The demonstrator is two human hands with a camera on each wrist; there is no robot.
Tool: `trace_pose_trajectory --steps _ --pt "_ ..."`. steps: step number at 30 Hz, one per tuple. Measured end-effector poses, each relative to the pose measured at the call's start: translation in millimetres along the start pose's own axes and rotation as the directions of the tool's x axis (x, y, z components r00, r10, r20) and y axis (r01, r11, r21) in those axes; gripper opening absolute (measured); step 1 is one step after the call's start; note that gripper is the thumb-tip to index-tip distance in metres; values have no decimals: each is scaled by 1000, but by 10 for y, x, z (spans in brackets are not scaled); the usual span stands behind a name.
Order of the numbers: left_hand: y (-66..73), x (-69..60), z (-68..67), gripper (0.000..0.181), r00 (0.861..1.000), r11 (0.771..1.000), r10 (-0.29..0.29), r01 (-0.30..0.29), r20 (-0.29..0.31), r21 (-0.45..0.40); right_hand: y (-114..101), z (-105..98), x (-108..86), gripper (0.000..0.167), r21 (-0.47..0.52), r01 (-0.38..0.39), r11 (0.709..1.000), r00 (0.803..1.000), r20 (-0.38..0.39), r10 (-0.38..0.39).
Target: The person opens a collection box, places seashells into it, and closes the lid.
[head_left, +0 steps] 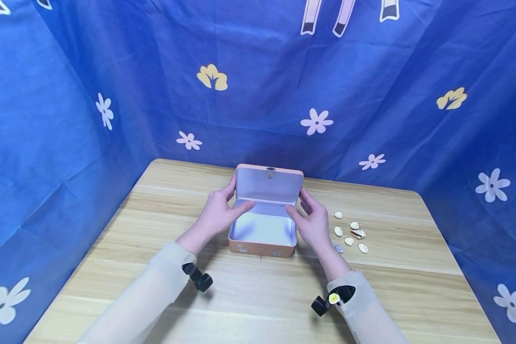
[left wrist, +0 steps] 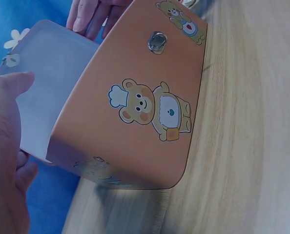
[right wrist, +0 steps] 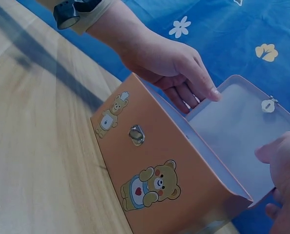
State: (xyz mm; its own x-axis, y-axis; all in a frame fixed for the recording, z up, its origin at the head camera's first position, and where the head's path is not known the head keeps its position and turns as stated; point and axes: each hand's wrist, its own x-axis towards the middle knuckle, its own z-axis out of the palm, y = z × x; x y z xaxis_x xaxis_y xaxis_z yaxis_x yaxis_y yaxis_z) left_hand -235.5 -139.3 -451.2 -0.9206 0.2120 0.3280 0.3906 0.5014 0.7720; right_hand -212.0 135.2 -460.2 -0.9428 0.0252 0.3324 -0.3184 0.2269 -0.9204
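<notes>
Box (head_left: 251,247) stretches crosswise between my left hand (head_left: 216,208) and right hand (head_left: 315,223); fingers (left wrist: 85,17) loosely parted astride lid (head_left: 262,185), no grip showing.

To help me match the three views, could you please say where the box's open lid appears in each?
Head: the lid is near the picture's centre.
Left wrist: the lid is at the upper left.
Right wrist: the lid is on the right, around mid-height.
Shared landmark: the pale clasp plate near the edge of its inner face.
</notes>
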Motion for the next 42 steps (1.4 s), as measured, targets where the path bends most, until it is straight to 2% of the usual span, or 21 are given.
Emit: trace_pose_trajectory --steps 6,11,20,32,42 --pt "-25 23 13 102 1000 1000 -1 1 8 -17 3 22 51 70 30 -17 999 1000 -16 18" --pt "-23 34 20 104 1000 999 -15 16 16 -51 7 41 75 75 53 -35 998 999 -1 35" --pt "-101 47 55 108 1000 992 -7 9 17 -125 68 40 111 77 50 -13 999 1000 16 12" --pt "-92 101 58 109 999 994 -37 38 15 -104 109 36 172 84 47 -9 999 999 34 7" --pt "-69 151 84 109 997 993 -81 82 19 -90 180 105 232 88 80 -11 997 1000 16 10"
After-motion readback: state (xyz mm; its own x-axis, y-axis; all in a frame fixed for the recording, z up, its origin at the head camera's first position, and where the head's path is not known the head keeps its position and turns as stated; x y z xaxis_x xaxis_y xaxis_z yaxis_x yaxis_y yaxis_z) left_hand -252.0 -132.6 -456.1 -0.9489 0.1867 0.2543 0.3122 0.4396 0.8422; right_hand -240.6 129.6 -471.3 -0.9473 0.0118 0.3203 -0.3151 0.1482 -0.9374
